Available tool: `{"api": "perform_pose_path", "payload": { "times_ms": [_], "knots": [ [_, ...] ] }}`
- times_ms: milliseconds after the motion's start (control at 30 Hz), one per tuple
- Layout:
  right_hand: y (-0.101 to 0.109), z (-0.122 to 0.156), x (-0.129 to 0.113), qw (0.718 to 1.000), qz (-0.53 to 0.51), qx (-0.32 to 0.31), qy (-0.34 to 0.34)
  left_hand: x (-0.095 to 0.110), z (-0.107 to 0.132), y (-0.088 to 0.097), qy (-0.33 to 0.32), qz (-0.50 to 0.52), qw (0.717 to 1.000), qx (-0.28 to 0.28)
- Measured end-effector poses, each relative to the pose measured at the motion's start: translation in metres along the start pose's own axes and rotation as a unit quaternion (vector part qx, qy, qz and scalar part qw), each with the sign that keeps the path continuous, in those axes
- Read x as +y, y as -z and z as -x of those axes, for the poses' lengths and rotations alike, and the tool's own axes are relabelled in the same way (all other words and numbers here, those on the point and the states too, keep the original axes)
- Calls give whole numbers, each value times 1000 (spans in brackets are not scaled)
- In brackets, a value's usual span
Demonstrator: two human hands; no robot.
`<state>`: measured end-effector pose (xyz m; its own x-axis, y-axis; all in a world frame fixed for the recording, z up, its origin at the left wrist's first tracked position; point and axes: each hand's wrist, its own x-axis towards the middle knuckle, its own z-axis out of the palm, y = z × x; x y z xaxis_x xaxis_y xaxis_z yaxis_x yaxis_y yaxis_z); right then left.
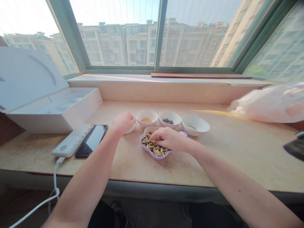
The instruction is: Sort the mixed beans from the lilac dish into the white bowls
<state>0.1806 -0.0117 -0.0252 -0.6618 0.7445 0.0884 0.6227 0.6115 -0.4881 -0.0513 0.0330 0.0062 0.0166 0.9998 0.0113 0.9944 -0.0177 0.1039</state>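
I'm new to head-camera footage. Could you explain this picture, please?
There's no machine here: a person is working bare-handed, and one camera worn on the head looks forward and down. On the counter, four white bowls stand in a row; from the second on they hold yellow beans, black beans and a few pale pieces. The left hand is at the leftmost bowl; whether it holds anything is hidden. The right hand has its fingers in mixed beans in a purple dish; any grip is unclear. Further left are a phone, a cabled white power bank and an open box; far right, a plastic bag.
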Motion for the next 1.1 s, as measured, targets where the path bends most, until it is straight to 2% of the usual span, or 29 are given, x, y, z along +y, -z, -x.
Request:
{"api": "perform_pose_path", "payload": {
  "times_ms": [467,633,800,867,967,1033,1100],
  "knots": [
    [1,1,3,999,-31,21,8,0,3,2,7,-8,1000,-11],
    [6,2,0,996,-78,31,-13,1,1,1,-5,21,999,26],
    [10,4,-4,982,-155,89,-66,11,3,-1,-129,116,978,115],
    [11,3,-2,965,-220,119,-85,19,7,-3,-201,168,959,106],
    [12,0,5,928,-322,158,-102,30,13,-10,-328,251,909,58],
    [13,-1,11,908,-367,170,-113,37,16,-16,-367,282,885,57],
    [13,-2,16,894,-397,167,-121,42,18,-21,-367,305,877,58]
  ]
}}
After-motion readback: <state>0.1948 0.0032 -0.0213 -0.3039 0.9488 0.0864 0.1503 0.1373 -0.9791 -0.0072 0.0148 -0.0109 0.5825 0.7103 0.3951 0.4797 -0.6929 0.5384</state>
